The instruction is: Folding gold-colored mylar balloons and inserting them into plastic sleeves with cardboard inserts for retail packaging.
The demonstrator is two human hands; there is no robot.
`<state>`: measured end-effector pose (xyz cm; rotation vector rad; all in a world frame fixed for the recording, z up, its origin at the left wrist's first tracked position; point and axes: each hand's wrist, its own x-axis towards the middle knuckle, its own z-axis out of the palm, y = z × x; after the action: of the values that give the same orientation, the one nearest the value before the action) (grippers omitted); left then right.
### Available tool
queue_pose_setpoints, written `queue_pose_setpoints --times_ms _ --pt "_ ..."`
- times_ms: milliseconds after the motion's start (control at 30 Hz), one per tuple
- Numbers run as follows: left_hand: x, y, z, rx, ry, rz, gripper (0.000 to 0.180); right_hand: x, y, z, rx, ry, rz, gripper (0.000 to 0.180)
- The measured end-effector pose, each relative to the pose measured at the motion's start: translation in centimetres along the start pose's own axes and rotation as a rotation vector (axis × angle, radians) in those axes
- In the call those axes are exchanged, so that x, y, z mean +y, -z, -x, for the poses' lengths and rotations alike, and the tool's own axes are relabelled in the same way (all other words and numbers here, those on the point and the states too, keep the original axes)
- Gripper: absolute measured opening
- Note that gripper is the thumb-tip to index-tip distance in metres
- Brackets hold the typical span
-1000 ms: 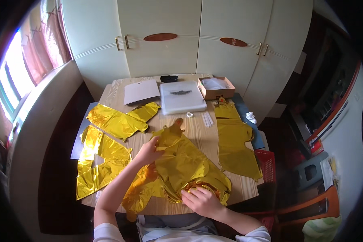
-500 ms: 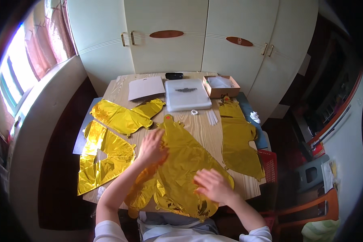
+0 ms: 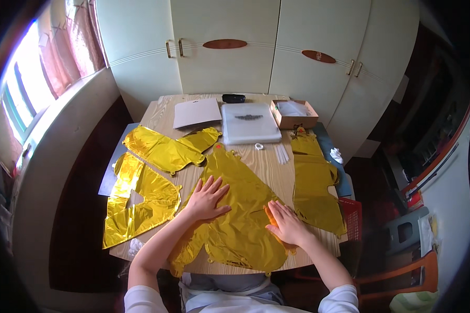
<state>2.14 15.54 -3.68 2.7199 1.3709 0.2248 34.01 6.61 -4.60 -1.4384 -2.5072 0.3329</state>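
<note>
A flat, uninflated gold foil balloon (image 3: 240,182) lies on the wooden table in front of me, its narrow tip with a red dot pointing away. My left hand (image 3: 206,201) rests palm down on its left part, fingers spread. Along its right edge my right hand (image 3: 288,224) lies with fingers stretched out and side by side, pressing on the foil. Three more flat gold foil pieces lie around it: a bent one (image 3: 164,148) at the far left, an angular one with a gap (image 3: 141,201) at the near left, and a long one (image 3: 316,182) on the right.
Across the back of the table (image 3: 156,117) stand a grey-white folder (image 3: 197,113), a stack of clear plastic bags (image 3: 250,128), a black object (image 3: 233,98) and a cardboard box (image 3: 297,117). A white tape ring (image 3: 259,146) and white strips (image 3: 282,154) lie nearby. A red basket (image 3: 352,214) stands at right.
Both hands have come down flat onto the balloon. My left hand moved slightly right, my right hand up and right. The balloon's near edge lies flatter and farther from me.
</note>
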Motion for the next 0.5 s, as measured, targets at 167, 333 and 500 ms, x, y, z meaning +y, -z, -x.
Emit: queue_pose_setpoints --times_ms 167,333,500 --pt "1.5 -0.4 1.1 0.005 -0.048 -0.016 0.079 0.4 0.3 0.1 -0.039 -0.021 -0.07 0.075" --pt "2.0 -0.4 1.3 0.0 -0.036 -0.011 0.08 0.0 0.7 0.1 -0.063 -0.036 0.023 0.073" --pt "1.6 -0.5 1.3 0.022 -0.045 -0.026 0.08 -0.2 0.8 0.2 -0.075 -0.041 0.128 0.071"
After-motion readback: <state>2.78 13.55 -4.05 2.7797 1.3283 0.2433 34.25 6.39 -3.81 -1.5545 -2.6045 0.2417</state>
